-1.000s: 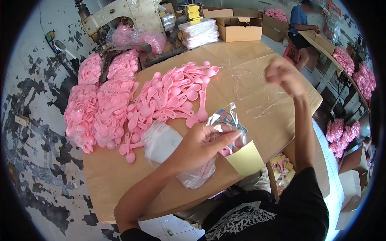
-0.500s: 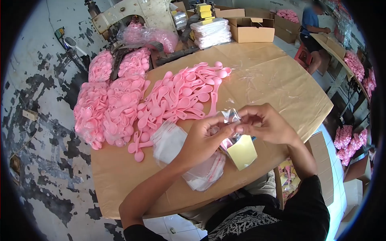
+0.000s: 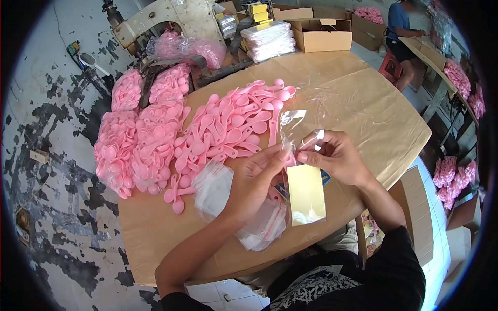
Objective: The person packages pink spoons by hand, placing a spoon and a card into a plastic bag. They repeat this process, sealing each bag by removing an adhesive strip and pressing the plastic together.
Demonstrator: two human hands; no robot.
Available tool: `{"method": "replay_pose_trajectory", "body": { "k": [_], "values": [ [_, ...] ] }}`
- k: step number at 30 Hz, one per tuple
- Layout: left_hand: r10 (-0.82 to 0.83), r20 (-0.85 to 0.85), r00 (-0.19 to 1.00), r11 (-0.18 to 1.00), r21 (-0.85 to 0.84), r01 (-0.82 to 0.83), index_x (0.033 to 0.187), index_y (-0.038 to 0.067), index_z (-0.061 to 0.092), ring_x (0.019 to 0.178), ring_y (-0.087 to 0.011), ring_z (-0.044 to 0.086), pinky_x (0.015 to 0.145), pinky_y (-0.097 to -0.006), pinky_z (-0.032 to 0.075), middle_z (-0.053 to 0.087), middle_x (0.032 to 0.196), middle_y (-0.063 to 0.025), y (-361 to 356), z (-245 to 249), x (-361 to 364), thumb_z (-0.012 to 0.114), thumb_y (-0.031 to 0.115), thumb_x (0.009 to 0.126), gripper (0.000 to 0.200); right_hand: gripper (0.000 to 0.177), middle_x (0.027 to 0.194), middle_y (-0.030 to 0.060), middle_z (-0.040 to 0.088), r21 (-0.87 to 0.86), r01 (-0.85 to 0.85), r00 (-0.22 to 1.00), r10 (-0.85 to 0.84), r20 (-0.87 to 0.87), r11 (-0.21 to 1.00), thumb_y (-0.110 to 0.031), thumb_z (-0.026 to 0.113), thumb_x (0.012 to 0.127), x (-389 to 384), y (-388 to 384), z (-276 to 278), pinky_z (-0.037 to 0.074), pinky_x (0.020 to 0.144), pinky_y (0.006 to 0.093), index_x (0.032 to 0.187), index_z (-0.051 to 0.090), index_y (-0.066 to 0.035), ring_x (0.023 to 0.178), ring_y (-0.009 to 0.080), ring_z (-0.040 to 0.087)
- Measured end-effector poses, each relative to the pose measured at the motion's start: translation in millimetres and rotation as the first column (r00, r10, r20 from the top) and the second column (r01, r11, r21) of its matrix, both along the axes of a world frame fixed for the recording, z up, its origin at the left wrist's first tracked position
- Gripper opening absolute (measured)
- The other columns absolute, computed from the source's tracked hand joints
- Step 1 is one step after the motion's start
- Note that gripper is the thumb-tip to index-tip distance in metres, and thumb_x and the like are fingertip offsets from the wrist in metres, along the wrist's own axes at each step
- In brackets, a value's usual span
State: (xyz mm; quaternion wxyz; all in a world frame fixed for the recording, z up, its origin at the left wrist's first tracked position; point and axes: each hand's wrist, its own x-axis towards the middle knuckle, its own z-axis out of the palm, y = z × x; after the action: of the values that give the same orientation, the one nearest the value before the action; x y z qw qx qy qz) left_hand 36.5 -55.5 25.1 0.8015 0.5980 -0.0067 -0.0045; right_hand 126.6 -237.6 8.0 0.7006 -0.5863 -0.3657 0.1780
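Both hands pinch the upper part of a clear plastic bag (image 3: 307, 199) with a shiny yellow card showing in it. My left hand (image 3: 254, 179) grips its left side, thumb and forefinger pressed together. From the right, my right hand (image 3: 334, 158) pinches the opposite edge. Clear film (image 3: 292, 122) sticks up above the fingers. A bit of pink shows between the hands, its shape mostly hidden. Behind the bag lies a blue printed piece (image 3: 326, 178), partly covered. Beneath my left forearm is a stack of clear bags (image 3: 213, 184). Past my left hand lies a heap of pink spoons (image 3: 228, 122).
Bagged pink spoons (image 3: 116, 150) line the table's left edge. At the back stand a metal machine (image 3: 155, 23), stacked plastic packs (image 3: 267, 39) and a cardboard box (image 3: 324, 37). Another person (image 3: 399, 31) sits at a table far right. Loose film (image 3: 332, 93) lies on the brown-covered table (image 3: 384, 109).
The film above the fingers has opened out upward. The yellow card has turned from tilted to nearly upright, facing me. My hands stay close together on the bag.
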Motion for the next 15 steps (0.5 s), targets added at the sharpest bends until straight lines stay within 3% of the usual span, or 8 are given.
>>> {"method": "replay_pose_trajectory", "body": {
  "k": [4,8,11,14,15],
  "values": [
    [0.012,-0.017,1.000,1.000,-0.012,-0.013,0.119,0.000,0.061,0.091,-0.0157,0.066,0.078,-0.0304,0.055,0.067,0.104,-0.0094,1.7,-9.7,3.7,0.053,0.019,0.099,0.029,0.019,0.095,0.0065,0.068,0.020,0.015,0.999,-0.014,-0.037,1.000,-0.006,0.067,0.089,-2.6,-2.2,-0.6,0.053,0.076,0.0231,0.107,0.066,0.002,0.087,0.0082,0.063],
    [0.059,0.009,0.998,0.998,0.028,-0.059,0.116,0.001,0.062,0.089,-0.0169,0.067,0.075,-0.0320,0.056,0.067,0.103,-0.0101,-2.8,-6.3,1.6,0.054,0.020,0.099,0.027,0.018,0.092,0.0041,0.069,-0.075,0.007,1.000,-0.008,-0.016,0.997,-0.007,0.068,0.090,-3.8,-5.3,-0.3,0.052,0.073,0.0221,0.106,0.067,0.000,0.083,0.0063,0.063],
    [0.124,0.021,0.992,0.992,0.030,-0.125,0.119,0.001,0.061,0.088,-0.0171,0.067,0.072,-0.0328,0.058,0.067,0.105,-0.0109,-6.5,-5.2,3.1,0.053,0.020,0.099,0.028,0.018,0.090,0.0028,0.070,-0.063,-0.012,1.000,0.013,0.018,0.998,-0.009,0.067,0.090,-5.4,-2.9,-3.2,0.050,0.068,0.0200,0.106,0.067,0.000,0.081,0.0046,0.062],
    [0.108,0.081,0.991,0.979,0.163,-0.120,0.124,0.002,0.058,0.089,-0.0171,0.067,0.071,-0.0339,0.059,0.066,0.106,-0.0112,2.7,-7.3,8.4,0.053,0.019,0.099,0.030,0.018,0.089,0.0027,0.070,-0.029,-0.018,0.997,0.020,0.068,0.999,-0.010,0.067,0.091,-7.0,-1.5,-5.9,0.049,0.064,0.0185,0.106,0.067,0.000,0.079,0.0034,0.062],
    [0.120,0.065,0.991,0.986,0.107,-0.126,0.124,0.001,0.057,0.089,-0.0170,0.067,0.072,-0.0336,0.058,0.066,0.106,-0.0110,2.8,-4.3,8.8,0.052,0.020,0.100,0.031,0.018,0.089,0.0027,0.070,-0.053,-0.013,0.998,0.016,0.064,0.999,-0.010,0.066,0.091,-6.0,-3.0,-5.4,0.049,0.063,0.0185,0.106,0.067,0.000,0.079,0.0035,0.061]
  ]
}}
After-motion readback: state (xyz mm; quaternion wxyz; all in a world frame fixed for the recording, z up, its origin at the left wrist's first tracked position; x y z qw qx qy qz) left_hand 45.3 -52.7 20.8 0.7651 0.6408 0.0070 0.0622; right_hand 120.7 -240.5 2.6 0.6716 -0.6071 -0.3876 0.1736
